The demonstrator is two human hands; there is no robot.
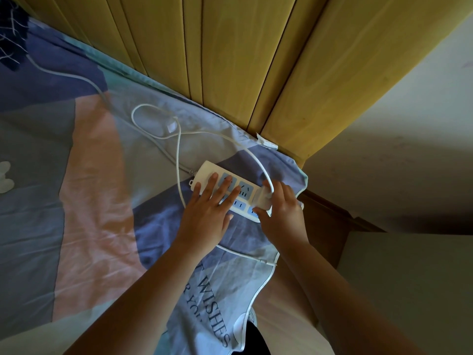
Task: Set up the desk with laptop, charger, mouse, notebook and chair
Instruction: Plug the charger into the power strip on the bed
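Observation:
A white power strip [204, 170] with blue sockets lies on the bed sheet near the corner of the bed. My left hand [208, 213] presses flat on it with straight fingers. My right hand [280, 213] grips a white charger plug [263, 198] that sits in the strip's right end. The charger's thin white cable [179, 149] loops over the sheet toward the headboard and back under my left wrist. Laptop, mouse, notebook and chair are out of view.
The patterned blue, pink and grey sheet [89, 188] covers the bed. A yellow wooden headboard [230, 60] stands behind. A brown wooden piece [330, 226] and a pale wall [409, 149] are at the right. The strip's thicker cord [76, 78] runs to the upper left.

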